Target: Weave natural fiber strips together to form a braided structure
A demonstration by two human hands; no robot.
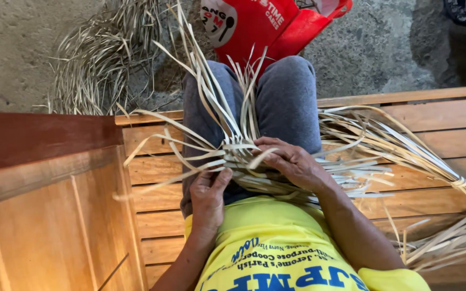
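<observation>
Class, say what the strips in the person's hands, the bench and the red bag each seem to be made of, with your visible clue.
Strips: dried plant leaf, probably palm; pale, flat, matte, curling at the ends.
Bench: wood, smooth and perhaps varnished; grain and gaps between slats show.
Red bag: likely plastic; glossy, creased surface.

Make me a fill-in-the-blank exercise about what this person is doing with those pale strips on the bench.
1. Both hands, the left hand and the right hand, work pale flat strips over the person's ____.
2. The person sits on a slatted ____ bench.
3. A tied bundle of strips lies on the bench at the person's ____ side.
4. On the ground beyond the knees lies a ____ plastic bag.

Missing words: lap; wooden; right; red
</observation>
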